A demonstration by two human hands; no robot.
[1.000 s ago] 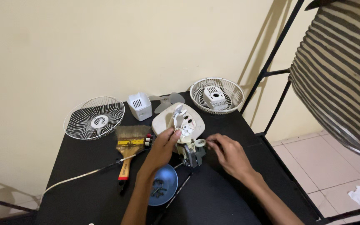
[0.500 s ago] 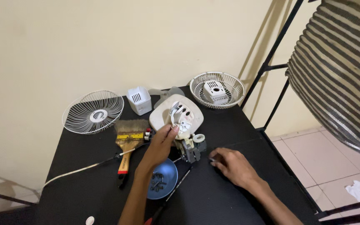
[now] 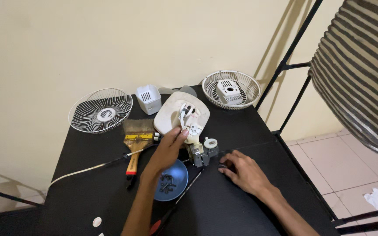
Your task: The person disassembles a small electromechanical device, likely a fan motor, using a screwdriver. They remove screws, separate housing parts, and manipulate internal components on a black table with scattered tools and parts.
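My right hand [image 3: 243, 171] has left the grey fan motor [image 3: 200, 153], now flat on the black tabletop [image 3: 250, 126] at three o'clock, pinching something small; my left hand [image 3: 168, 147] grips the motor's white housing [image 3: 192, 131].

I take the fan motor [image 3: 202, 153] at the table's [image 3: 250, 131] centre as my landmark. Behind it lies the fan base [image 3: 171, 114], with a small housing [image 3: 148, 98] farther back-left. Far left lies one grille [image 3: 100, 116]; back-right another grille [image 3: 231, 88]. Left lies a brush [image 3: 135, 142]; front-left, a bowl [image 3: 176, 180] containing screws [image 3: 167, 183].
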